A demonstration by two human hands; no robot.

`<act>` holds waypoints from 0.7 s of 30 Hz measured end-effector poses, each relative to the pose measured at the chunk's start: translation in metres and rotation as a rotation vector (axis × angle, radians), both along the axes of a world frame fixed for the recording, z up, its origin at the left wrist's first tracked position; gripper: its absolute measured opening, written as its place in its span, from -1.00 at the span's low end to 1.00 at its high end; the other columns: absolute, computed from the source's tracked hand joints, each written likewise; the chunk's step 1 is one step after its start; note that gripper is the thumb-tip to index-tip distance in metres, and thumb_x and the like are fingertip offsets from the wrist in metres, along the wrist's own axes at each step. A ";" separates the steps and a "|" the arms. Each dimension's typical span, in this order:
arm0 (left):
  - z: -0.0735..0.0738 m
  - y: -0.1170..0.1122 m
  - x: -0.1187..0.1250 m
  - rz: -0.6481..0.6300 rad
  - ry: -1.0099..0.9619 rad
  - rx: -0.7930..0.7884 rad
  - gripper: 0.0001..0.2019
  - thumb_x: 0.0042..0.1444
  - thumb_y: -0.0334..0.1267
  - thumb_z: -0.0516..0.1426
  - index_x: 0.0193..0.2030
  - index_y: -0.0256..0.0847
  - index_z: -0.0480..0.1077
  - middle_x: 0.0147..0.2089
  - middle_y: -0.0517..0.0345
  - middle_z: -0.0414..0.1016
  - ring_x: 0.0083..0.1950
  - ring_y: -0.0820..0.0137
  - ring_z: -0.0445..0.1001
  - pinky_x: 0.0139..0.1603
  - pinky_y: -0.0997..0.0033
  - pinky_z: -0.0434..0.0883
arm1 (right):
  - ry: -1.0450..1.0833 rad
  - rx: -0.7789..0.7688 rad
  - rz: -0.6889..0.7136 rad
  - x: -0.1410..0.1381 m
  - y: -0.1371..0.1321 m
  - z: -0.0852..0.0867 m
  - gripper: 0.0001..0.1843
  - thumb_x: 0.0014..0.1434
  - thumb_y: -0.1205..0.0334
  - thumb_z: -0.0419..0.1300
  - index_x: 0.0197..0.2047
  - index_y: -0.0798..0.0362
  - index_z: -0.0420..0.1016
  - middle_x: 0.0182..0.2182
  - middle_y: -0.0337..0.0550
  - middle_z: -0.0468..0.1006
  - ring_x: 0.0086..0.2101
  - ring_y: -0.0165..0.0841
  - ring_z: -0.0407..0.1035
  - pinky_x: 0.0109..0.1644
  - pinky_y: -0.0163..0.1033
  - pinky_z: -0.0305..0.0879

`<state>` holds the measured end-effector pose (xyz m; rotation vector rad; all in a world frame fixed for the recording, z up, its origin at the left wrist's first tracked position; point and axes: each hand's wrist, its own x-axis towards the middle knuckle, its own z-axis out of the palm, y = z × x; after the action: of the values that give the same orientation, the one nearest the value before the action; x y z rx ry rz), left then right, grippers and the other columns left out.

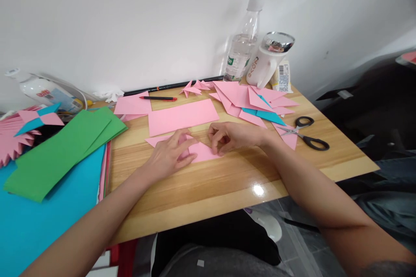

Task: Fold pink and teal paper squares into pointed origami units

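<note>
the left hand (169,156) lies palm down with its fingers spread, pressing on a folded pink paper (205,151) without clenching it. the right hand (227,136) is curled, its fingertips gathered at the right corner of that same paper; whether they pinch the corner, i cannot tell. the folded pink paper is flat on the wooden table (149,199), near its middle, with a pointed end showing past the left hand.

just beyond the hands lies a long pink sheet (183,117), and to its left a shorter pink sheet (126,105) with a black and red pen (159,98) partly across it. past the right hand, a pile of folded pink pieces (234,95) has a blue piece (273,117) among it, and black-handled scissors (313,143) lie at its near right side. small pink folded shapes (191,89) sit farther back, near a clear bottle (240,52) and a white mug (264,62), both upright. at the far left, green sheets (61,156) lie over a blue sheet (48,229).
</note>
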<state>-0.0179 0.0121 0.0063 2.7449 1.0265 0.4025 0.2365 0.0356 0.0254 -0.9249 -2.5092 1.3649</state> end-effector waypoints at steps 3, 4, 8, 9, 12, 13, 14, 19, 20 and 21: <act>0.001 0.000 0.000 0.003 -0.003 -0.009 -0.68 0.23 -0.11 0.06 0.11 -0.02 0.31 0.11 0.03 0.28 -0.21 0.39 0.44 -0.34 0.39 0.44 | -0.010 0.004 -0.007 0.000 0.000 0.000 -0.90 0.02 0.42 0.29 -0.35 0.07 0.59 -0.26 -0.23 0.25 -0.43 -0.55 0.22 -0.35 -0.40 0.23; 0.001 0.000 0.000 0.003 -0.003 -0.008 -0.68 0.23 -0.11 0.06 0.11 -0.02 0.31 0.11 0.03 0.28 -0.21 0.38 0.44 -0.34 0.39 0.44 | -0.012 0.005 -0.009 -0.001 -0.001 0.001 -0.90 0.02 0.42 0.29 -0.35 0.07 0.59 -0.26 -0.23 0.25 -0.43 -0.55 0.22 -0.35 -0.40 0.23; 0.001 -0.001 0.000 0.001 -0.003 0.001 -0.68 0.23 -0.11 0.06 0.11 -0.03 0.31 0.10 0.03 0.28 -0.21 0.38 0.45 -0.34 0.38 0.44 | -0.016 0.004 -0.007 -0.001 -0.001 0.002 -0.91 0.03 0.41 0.29 -0.35 0.08 0.59 -0.26 -0.22 0.25 -0.43 -0.54 0.23 -0.34 -0.40 0.24; 0.001 -0.001 0.000 0.001 -0.002 0.003 -0.67 0.23 -0.10 0.06 0.12 -0.02 0.31 0.10 0.03 0.28 -0.20 0.37 0.45 -0.34 0.38 0.44 | -0.015 0.004 -0.007 -0.001 -0.001 0.002 -0.91 0.03 0.41 0.28 -0.35 0.08 0.59 -0.26 -0.22 0.25 -0.43 -0.54 0.23 -0.34 -0.40 0.24; 0.000 0.000 -0.001 0.000 -0.007 0.002 -0.68 0.23 -0.10 0.06 0.11 -0.02 0.32 0.11 0.03 0.28 -0.20 0.38 0.44 -0.35 0.39 0.44 | -0.013 -0.002 -0.007 -0.001 0.000 0.002 -0.91 0.03 0.41 0.28 -0.34 0.08 0.59 -0.26 -0.21 0.25 -0.43 -0.54 0.23 -0.33 -0.40 0.25; 0.000 0.000 -0.001 -0.001 -0.010 0.002 -0.68 0.23 -0.09 0.06 0.10 -0.03 0.32 0.11 0.02 0.28 -0.21 0.38 0.44 -0.35 0.39 0.45 | -0.014 -0.006 -0.008 -0.001 0.000 0.002 -0.91 0.03 0.40 0.28 -0.34 0.08 0.60 -0.26 -0.21 0.25 -0.43 -0.54 0.23 -0.33 -0.40 0.25; 0.000 0.000 -0.001 -0.002 -0.013 0.004 -0.68 0.23 -0.08 0.05 0.09 -0.04 0.33 0.11 0.01 0.28 -0.21 0.39 0.44 -0.35 0.39 0.45 | -0.016 -0.009 -0.009 -0.001 -0.001 0.002 -0.90 0.03 0.41 0.28 -0.34 0.08 0.60 -0.26 -0.22 0.25 -0.43 -0.54 0.24 -0.34 -0.40 0.25; -0.002 0.001 -0.002 -0.019 -0.020 0.029 -0.68 0.25 -0.05 0.01 0.08 -0.05 0.33 0.13 -0.02 0.25 -0.18 0.37 0.43 -0.36 0.40 0.44 | -0.033 0.002 -0.012 -0.001 -0.001 0.003 -0.90 0.03 0.40 0.28 -0.34 0.07 0.60 -0.26 -0.22 0.26 -0.43 -0.54 0.24 -0.33 -0.39 0.25; -0.002 0.001 -0.002 -0.025 -0.019 0.037 -0.68 0.26 -0.05 0.01 0.09 -0.04 0.33 0.14 -0.02 0.24 -0.17 0.36 0.43 -0.37 0.40 0.44 | -0.041 0.007 -0.011 -0.001 -0.001 0.003 -0.90 0.03 0.40 0.28 -0.34 0.07 0.60 -0.25 -0.21 0.26 -0.42 -0.54 0.24 -0.32 -0.39 0.25; -0.002 0.001 -0.002 -0.031 -0.012 0.045 -0.69 0.26 -0.06 0.00 0.08 -0.04 0.33 0.14 -0.02 0.23 -0.18 0.37 0.42 -0.37 0.41 0.43 | -0.049 0.014 -0.009 -0.002 -0.001 0.004 -0.90 0.03 0.40 0.28 -0.33 0.07 0.60 -0.25 -0.20 0.27 -0.42 -0.53 0.25 -0.31 -0.38 0.26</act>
<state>-0.0197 0.0128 0.0044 2.7910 0.9820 0.4424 0.2349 0.0346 0.0290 -0.9773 -2.5442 1.3358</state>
